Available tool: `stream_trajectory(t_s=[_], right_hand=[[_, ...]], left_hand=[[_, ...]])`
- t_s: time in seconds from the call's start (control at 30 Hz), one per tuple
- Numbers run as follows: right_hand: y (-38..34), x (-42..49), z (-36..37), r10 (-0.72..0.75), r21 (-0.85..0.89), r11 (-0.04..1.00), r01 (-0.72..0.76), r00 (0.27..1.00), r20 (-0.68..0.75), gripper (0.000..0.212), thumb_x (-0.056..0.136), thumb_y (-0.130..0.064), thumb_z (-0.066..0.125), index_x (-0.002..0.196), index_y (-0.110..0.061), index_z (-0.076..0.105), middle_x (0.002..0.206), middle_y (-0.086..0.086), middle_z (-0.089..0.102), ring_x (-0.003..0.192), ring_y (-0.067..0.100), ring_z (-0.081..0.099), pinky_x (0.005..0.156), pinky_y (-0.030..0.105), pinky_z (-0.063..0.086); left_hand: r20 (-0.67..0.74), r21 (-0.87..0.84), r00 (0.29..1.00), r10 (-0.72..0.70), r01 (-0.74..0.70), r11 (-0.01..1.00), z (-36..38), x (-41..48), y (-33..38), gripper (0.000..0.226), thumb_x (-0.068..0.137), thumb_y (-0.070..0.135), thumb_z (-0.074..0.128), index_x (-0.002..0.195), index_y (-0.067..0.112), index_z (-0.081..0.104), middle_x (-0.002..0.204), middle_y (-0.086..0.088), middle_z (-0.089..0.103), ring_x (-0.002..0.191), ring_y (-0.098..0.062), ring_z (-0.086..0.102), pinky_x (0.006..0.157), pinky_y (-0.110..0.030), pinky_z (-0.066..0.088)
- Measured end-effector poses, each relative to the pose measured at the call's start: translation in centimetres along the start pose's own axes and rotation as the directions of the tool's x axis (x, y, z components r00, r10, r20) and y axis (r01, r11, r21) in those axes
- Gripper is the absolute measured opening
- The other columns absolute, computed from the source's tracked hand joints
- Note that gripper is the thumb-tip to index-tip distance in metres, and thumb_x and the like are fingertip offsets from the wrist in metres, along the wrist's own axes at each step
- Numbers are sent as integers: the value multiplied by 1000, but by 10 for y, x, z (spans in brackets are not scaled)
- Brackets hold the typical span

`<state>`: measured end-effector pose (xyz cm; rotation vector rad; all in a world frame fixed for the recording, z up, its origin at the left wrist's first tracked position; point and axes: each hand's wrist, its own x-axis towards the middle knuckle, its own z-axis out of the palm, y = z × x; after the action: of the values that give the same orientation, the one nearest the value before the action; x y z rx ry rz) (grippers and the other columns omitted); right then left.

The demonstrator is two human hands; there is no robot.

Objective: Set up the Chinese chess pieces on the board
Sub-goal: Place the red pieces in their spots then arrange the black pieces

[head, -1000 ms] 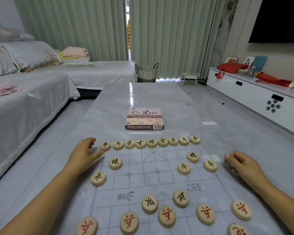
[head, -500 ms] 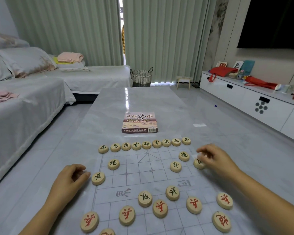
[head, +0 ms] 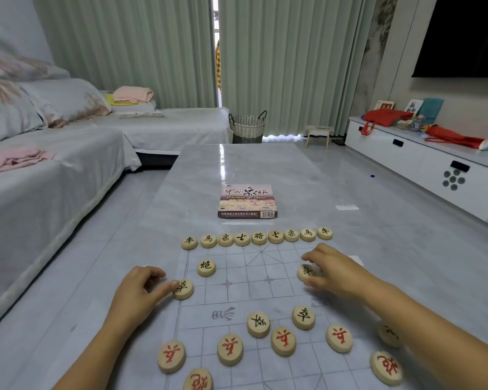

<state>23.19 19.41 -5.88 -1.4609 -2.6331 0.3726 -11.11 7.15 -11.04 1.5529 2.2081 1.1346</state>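
Left hand (head: 137, 294), fingers curled, thumb-tip touching 1 black soldier (head: 183, 289) beside it; right hand (head: 335, 273) pinches another soldier (head: 305, 272) under its fingers.

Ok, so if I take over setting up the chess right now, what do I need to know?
Left hand: fingers curled, thumb touching the edge soldier.
Right hand pinches the right-side soldier.
Done: black back row, one cannon.
To do: two loose black soldiers by the river, then the scattered red pieces near you.
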Motion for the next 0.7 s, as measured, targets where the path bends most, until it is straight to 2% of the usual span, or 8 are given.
stream_trajectory(t_s=[0.07,0.1,0.17,0.23,0.3,0.37,0.47,0.7], right_hand=[[-12,-13,-8,-41,68,997,39,999,21,45,83,-40,61,124,-23,51,118,-7,48,97,8,47,85,22,41],[-19,-21,-11,-65,66,996,60,995,78,44,82,-42,62,121,-24,53,113,-8,49,94,8,48,84,22,42],[-30,-35,-12,-71,4,997,72,974,214,46,80,-46,62,120,-26,53,109,-8,52,96,10,51,85,26,46],[-37,-44,-6,-61,-84,993,87,961,271,46,78,-46,63,118,-28,51,105,-9,52,96,13,52,83,29,47],[-39,-43,0,-68,-133,986,99,973,220,39,81,-43,61,114,-27,51,100,-9,48,92,14,51,76,27,44],[-38,-35,1,-71,-88,993,82,989,130,33,84,-39,58,113,-25,52,99,-9,47,89,13,50,71,24,42],[-37,-12,-2,-83,-28,996,83,996,33,31,86,-36,55,115,-25,54,101,-8,48,92,13,49,79,27,45],[-49,36,12,-118,-64,990,127,985,126,34,86,-28,58,119,-20,57,116,2,57,104,22,52,87,36,46]], left_hand=[[-4,15,1000,7,-6,1000,1,0,0,22,76,35,70,90,19,63,87,2,56,80,-11,53,65,-23,41],[-8,20,1000,9,-9,1000,1,1,0,22,77,35,69,89,18,63,87,2,56,80,-11,53,65,-23,41],[-10,26,1000,11,-11,1000,1,2,-1,22,78,36,68,88,17,64,87,2,56,79,-11,53,65,-24,42],[-8,23,1000,7,-7,1000,2,2,-3,21,78,37,67,86,18,64,87,2,57,80,-12,53,66,-26,43],[-11,17,1000,4,-4,1000,2,2,-4,20,78,38,67,85,20,64,87,2,58,81,-12,54,68,-28,44],[-17,10,1000,5,-4,1000,2,2,-5,19,78,38,67,84,21,64,87,3,58,81,-11,54,68,-28,44],[-16,8,1000,1,-1,1000,3,3,-6,17,79,39,66,83,22,63,87,3,58,81,-11,54,67,-27,43],[-25,7,1000,-5,5,1000,3,2,-4,16,80,37,65,82,21,63,86,2,57,79,-11,53,65,-25,41]])
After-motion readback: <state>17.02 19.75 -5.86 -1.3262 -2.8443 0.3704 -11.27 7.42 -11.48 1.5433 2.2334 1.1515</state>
